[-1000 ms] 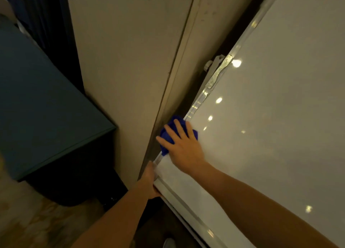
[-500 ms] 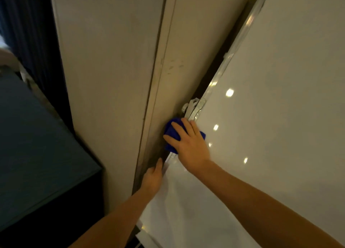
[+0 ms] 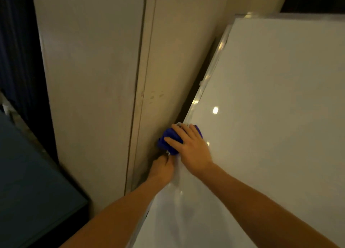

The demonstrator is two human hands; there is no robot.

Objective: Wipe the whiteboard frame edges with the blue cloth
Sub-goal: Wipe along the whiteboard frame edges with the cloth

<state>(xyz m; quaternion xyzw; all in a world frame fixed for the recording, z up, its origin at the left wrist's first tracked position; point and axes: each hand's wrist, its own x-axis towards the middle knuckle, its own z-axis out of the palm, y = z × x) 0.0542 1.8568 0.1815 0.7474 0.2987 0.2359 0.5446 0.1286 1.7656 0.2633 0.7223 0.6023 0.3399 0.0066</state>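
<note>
The whiteboard (image 3: 270,117) fills the right side, its shiny metal frame edge (image 3: 214,67) running up along the left side to the top corner. My right hand (image 3: 192,147) presses the blue cloth (image 3: 169,141) flat over that left frame edge, fingers spread across the cloth. Just below it, my left hand (image 3: 161,168) grips the same frame edge, with its fingers curled behind the board and partly hidden.
A beige wall (image 3: 93,80) with a vertical seam (image 3: 141,98) stands right behind the board's left edge. A dark gap (image 3: 197,87) separates board and wall. A dark blue surface (image 3: 28,182) lies at the lower left.
My right hand has slid the cloth up along the left frame edge. My left hand followed upward along the edge. The view tilted up and the board's top corner came into sight.
</note>
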